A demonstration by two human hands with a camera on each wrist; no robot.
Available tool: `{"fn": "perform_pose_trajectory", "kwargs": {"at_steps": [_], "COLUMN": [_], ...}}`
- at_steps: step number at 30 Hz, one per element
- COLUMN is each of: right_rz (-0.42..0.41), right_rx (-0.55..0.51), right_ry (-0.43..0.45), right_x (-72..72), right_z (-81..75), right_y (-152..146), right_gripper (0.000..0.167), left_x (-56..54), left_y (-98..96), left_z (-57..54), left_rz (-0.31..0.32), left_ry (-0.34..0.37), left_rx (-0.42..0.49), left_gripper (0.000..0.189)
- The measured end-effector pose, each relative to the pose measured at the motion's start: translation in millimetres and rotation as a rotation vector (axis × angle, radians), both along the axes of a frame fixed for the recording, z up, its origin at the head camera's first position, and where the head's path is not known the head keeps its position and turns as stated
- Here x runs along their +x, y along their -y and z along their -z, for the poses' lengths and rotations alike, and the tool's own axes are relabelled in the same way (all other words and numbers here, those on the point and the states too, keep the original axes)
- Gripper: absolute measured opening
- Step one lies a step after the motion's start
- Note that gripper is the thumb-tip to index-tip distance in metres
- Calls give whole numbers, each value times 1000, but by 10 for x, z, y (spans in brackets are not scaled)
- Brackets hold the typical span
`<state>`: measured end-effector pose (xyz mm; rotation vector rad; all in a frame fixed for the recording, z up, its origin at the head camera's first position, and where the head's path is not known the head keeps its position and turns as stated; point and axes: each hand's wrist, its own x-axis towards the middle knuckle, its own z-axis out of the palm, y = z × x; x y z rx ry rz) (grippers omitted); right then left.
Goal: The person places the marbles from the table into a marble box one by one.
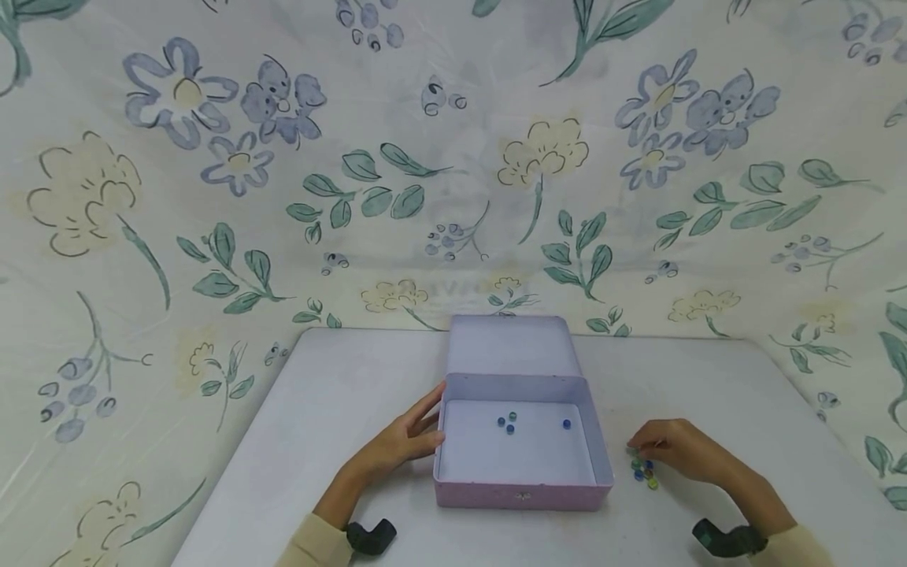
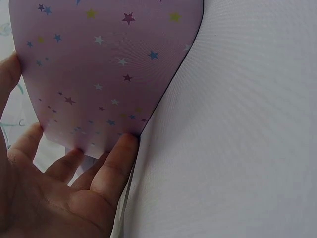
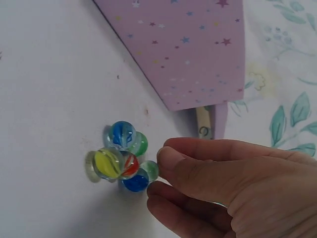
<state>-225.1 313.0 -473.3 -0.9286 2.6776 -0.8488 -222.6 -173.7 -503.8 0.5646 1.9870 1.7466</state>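
Note:
An opened pink tin box (image 1: 523,496) with a pale inside stands in the middle of the head view, several marbles (image 1: 510,429) on its floor. My left hand (image 1: 397,442) rests with spread fingers against the box's left side; in the left wrist view its fingertips touch the star-printed wall (image 2: 114,74). Right of the box, my right hand (image 1: 683,450) is at a small cluster of glass marbles (image 1: 639,475). In the right wrist view, thumb and fingers are by a green marble (image 3: 150,169), beside yellow (image 3: 107,163), red and blue ones; whether they pinch it is unclear.
The box's lid (image 1: 513,346) is folded back behind it on the white table (image 1: 354,370). A flower-printed sheet (image 1: 439,220) hangs behind the table. Each wrist wears a dark strapped device (image 1: 726,539).

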Motion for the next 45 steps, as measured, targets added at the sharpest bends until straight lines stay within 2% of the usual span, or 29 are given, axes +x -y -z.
{"fn": "perform_pose_trajectory", "kwargs": {"at_steps": [8,15,22,30,33,36,41,45], "right_rz": [-34,18,36,31,38,24,-71,-122], "right_rx": [8,35,28,32,31,8,-55,-65], "right_ry": [-45,-50,-67,-120,-132,-179,-304,-343], "right_x": [13,51,48,71,72,50,-29,-107], "right_z": [41,49,74,57,9,-79,-258,-384], "right_y": [20,39,34,26,42,74,177,292], "right_gripper": [15,18,18,17,17,19,26,29], "left_x": [-10,-7,-1,15,16,17,11,-5], "left_y": [-1,-9,-12,-16,-19,-18,-10,4], "left_z": [10,-11,-28,29,45,47,16,-1], "left_rz": [15,12,9,13,14,13,2,-1], "left_ry": [-2,-1,4,29,29,25,16,13], "left_rx": [0,-8,-7,9,10,10,9,6], "left_gripper": [80,80,81,80,79,79,81,81]}}
